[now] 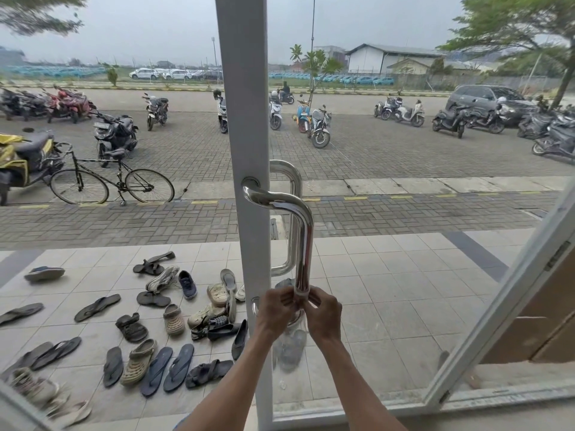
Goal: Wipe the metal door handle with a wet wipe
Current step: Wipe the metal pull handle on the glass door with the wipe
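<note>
A shiny metal door handle point(303, 241) is mounted on the white door frame point(245, 119) and runs down the middle of the view. Low on its vertical bar, a thin whitish wet wipe point(301, 290) is wrapped around the tube. My left hand point(277, 309) pinches the wipe from the left side. My right hand point(323, 312) pinches it from the right. Both hands sit at the same height, just above the handle's lower mount, which they partly hide. A second matching handle point(291, 181) shows through the glass on the far side.
The glass door stands in front of me, with an open white-framed leaf point(497, 306) at the right. Outside, several sandals and shoes point(155, 325) lie on the tiled porch. Beyond are a bicycle point(112, 181) and parked motorbikes on paving.
</note>
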{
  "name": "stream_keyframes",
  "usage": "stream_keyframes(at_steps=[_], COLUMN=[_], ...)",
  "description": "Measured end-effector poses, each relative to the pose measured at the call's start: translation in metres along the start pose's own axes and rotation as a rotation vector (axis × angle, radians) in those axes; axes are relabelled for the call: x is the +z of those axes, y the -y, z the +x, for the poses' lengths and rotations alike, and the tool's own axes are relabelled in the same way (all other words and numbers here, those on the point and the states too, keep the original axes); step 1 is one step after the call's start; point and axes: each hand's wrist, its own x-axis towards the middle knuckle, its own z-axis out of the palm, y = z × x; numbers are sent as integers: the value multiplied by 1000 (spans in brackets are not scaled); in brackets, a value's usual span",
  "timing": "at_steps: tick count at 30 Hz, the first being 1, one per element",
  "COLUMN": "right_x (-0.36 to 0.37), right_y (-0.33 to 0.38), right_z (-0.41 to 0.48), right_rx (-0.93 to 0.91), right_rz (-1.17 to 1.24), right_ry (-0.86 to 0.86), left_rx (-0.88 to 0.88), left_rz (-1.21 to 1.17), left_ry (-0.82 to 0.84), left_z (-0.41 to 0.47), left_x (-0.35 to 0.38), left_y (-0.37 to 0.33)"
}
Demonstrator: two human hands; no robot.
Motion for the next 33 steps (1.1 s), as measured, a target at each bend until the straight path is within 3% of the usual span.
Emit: stream_keyframes(at_steps=[21, 30, 33], right_x=[-50, -68, -69], right_y=[140, 186, 207], right_z=[58, 77, 81], right_rx=[-297, -444, -465], right_rz=[173, -143, -269], right_ry=[-137, 18, 88], left_rx=[246, 218, 146], left_rz=[-513, -760, -947], left_ry=[-57, -226, -235], left_z=[47, 46, 46], left_x=[-31, -23, -25], left_y=[-126, -143, -145])
